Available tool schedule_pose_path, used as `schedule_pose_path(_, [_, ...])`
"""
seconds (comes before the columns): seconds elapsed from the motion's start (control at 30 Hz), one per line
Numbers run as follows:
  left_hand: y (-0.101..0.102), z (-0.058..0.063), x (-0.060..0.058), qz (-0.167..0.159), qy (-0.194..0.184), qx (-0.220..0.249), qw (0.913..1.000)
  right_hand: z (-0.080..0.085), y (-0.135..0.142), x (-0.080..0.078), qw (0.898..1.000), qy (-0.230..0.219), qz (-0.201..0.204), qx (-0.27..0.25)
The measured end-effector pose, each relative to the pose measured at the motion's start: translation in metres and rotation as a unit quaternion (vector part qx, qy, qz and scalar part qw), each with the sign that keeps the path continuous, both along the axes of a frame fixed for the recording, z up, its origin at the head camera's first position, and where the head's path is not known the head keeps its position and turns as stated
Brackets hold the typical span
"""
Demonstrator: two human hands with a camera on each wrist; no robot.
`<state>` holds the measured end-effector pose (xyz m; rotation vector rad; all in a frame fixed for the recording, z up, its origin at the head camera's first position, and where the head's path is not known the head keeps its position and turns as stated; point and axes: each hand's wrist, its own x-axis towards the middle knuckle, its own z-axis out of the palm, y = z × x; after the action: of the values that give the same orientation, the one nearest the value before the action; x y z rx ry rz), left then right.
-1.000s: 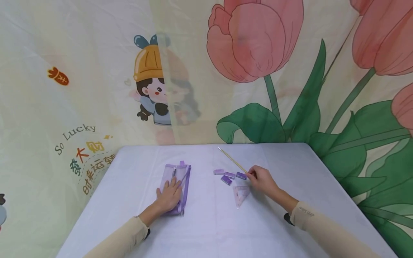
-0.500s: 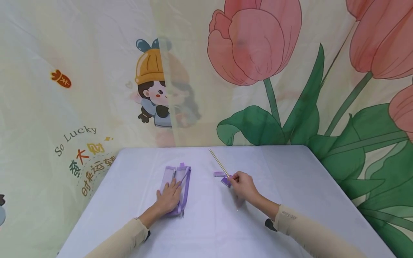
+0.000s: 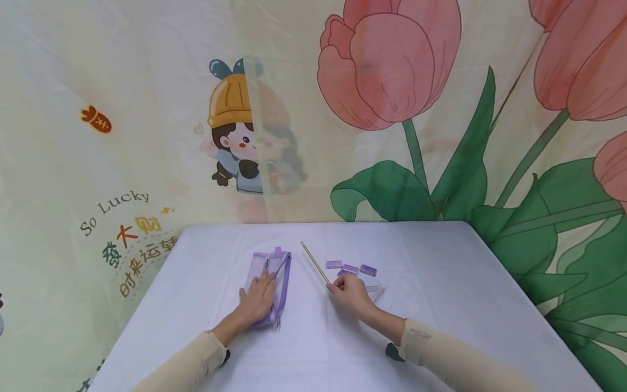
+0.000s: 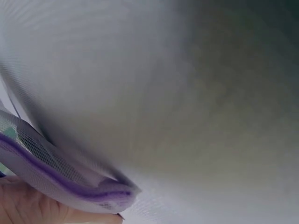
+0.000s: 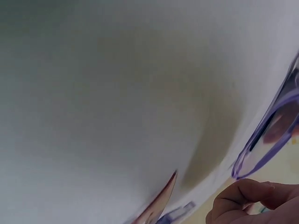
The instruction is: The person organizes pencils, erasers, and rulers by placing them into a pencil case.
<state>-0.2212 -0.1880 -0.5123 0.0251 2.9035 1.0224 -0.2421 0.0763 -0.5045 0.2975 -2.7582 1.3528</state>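
My left hand (image 3: 258,299) rests with spread fingers on a see-through purple mesh pencil pouch (image 3: 284,286), left of the table's middle. A slim dark pen shows through the mesh beyond the fingertips. In the left wrist view, the pouch's purple-trimmed edge (image 4: 74,190) lies over part of the hand. Between thumb and fingers, my right hand (image 3: 352,295) pinches one end of a thin yellow pencil (image 3: 314,262), which slants up and away to the left. The right wrist view shows curled fingers (image 5: 247,193) close to the pouch's edge (image 5: 266,158) in that view; the pencil is hidden there.
Several small purple blocks like erasers (image 3: 334,264) lie just beyond the right hand, one partly covered by it. A clear pinkish set square (image 3: 378,293) lies behind that hand. A patterned cloth (image 3: 303,109) hangs behind the white table (image 3: 431,305).
My right hand has carried the pencil left and nearer to me, away from the purple blocks and towards the pouch. My left hand stays in place on the pouch.
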Motion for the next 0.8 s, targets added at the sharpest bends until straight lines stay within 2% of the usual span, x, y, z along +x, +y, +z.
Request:
schedule_pose_path(0.3, [0.000, 0.000, -0.001, 0.006, 0.001, 0.011, 0.9999, -0.007, -0.021, 0.021, 0.998, -0.048, 0.033, -0.006])
schedule_pose_path(0.6, [-0.009, 0.002, 0.000, 0.015, 0.010, 0.006, 0.9998, -0.003, -0.073, 0.014, 0.997, -0.060, 0.041, -0.028])
schedule_pose_path(0.8, [0.003, -0.002, 0.002, 0.005, 0.015, 0.013, 0.9998, -0.009, -0.094, 0.017, 0.996, -0.072, 0.045, -0.040])
